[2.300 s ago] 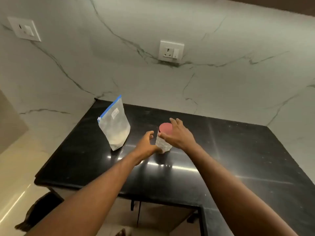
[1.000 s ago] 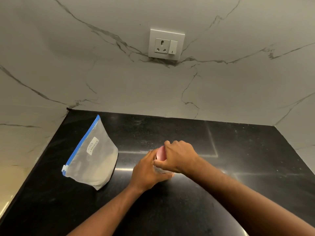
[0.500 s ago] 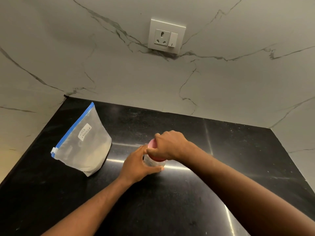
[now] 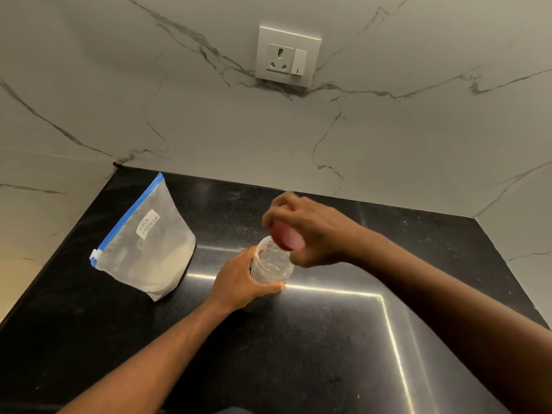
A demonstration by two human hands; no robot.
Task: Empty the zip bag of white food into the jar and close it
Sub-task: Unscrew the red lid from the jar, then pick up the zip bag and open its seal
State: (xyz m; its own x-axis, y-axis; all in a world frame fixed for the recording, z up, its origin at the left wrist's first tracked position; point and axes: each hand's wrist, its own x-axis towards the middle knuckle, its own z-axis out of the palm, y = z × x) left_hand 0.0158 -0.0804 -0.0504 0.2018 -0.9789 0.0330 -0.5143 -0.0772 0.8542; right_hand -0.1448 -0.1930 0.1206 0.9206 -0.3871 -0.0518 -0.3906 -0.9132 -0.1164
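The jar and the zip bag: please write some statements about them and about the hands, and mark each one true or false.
1. The pink lid is screwed on the jar. False: the right hand holds it lifted off, above the open mouth.
2. The left hand grips the side of the jar. True.
3. The zip bag lies flat and open on the black counter. False: it stands up, and its blue strip looks closed.
4. The jar is full of white food. False: it looks clear and empty.
5. The bag carries a small handwritten label. True.
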